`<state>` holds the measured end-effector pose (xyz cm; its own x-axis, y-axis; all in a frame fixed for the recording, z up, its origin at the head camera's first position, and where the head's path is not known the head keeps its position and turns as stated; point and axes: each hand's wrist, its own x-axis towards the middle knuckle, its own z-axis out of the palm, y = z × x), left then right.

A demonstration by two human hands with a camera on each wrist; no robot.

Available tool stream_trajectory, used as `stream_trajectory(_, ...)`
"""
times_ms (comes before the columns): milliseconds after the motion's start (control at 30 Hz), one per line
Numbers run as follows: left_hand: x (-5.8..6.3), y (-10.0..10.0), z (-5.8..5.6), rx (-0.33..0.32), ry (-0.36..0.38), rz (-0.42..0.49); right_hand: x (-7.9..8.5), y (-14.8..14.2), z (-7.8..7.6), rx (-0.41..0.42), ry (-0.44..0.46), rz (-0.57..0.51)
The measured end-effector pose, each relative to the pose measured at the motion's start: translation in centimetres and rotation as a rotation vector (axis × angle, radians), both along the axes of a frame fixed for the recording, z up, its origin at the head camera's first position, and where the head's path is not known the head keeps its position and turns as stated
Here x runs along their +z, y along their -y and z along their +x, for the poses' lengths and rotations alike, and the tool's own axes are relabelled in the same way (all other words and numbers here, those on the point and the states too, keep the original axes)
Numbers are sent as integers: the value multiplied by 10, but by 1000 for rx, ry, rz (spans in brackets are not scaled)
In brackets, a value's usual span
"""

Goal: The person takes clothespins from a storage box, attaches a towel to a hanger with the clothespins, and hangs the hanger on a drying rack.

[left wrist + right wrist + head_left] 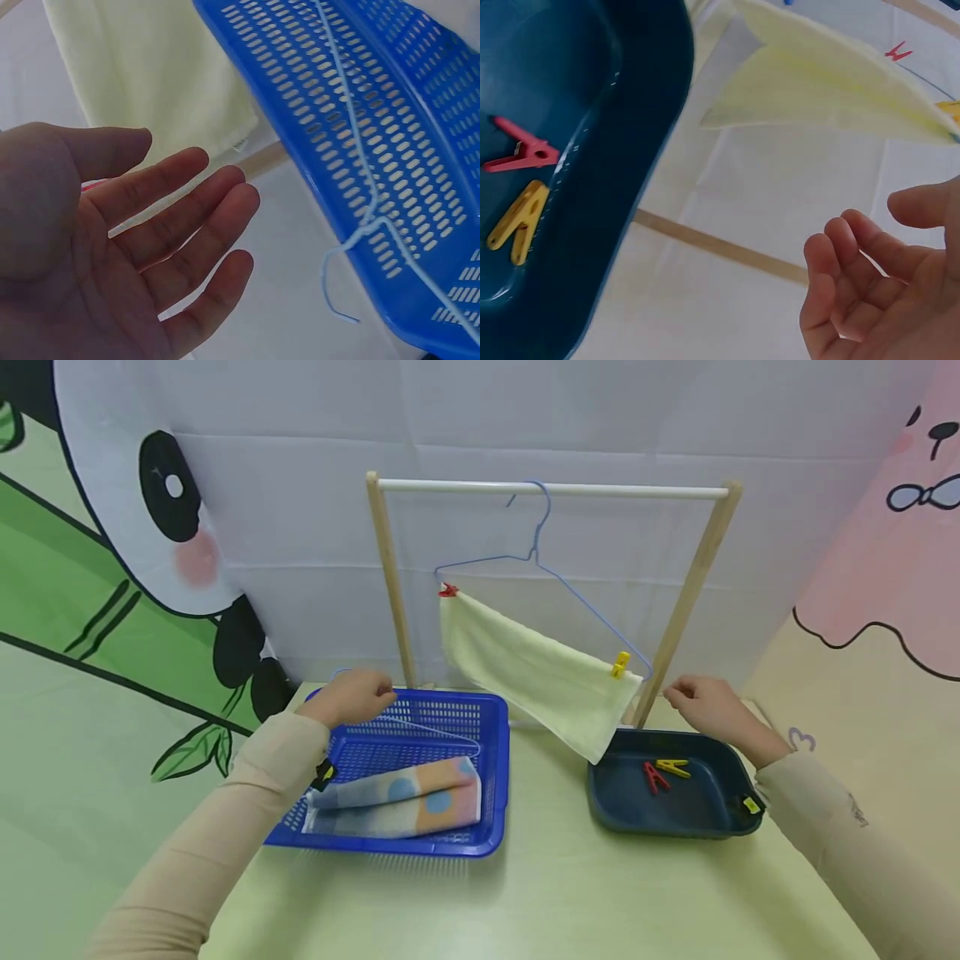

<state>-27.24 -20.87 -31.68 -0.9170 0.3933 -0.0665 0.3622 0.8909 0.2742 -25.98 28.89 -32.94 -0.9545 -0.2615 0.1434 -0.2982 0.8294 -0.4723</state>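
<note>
A light blue wire hanger (537, 535) hangs tilted from the white rod (637, 491), its right end lower. Along it hangs a pale yellow cloth (540, 664), clipped by a red clothespin (447, 590) at left and a yellow clothespin (619, 665) at right. My left hand (352, 697) is over the back of the blue basket (495, 777), fingers loosely bent and holding nothing. Beneath it, another wire hanger (352, 112) lies in the basket, behind a folded patterned towel (420, 797). Above the dark tray's back edge, my empty right hand (708, 702) has loosely curled fingers.
Inside the dark tray (675, 827) lie a loose red clothespin (655, 778) and a loose yellow clothespin (672, 767). Wooden posts (693, 585) carry the rod at both ends. Basket and tray stand on a pale table (540, 877), with printed cloth walls around.
</note>
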Motion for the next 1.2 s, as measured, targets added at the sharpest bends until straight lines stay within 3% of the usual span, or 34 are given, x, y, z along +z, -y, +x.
stream_trajectory(267,-20,16,-8,75,19,-12,-22,-14,-3,32,68,86)
stream_trajectory(500,-27,27,-14,205,64,-2,-36,-16,-11,119,173,191)
stream_trajectory(800,-34,36,-25,292,130,-20,-60,-16,-24,220,358,355)
stream_trajectory(967,-40,41,-31,315,198,-38,-69,-6,-24,219,388,425)
stream_trajectory(1200,-47,44,-40,335,239,-52,-77,3,-23,183,410,496)
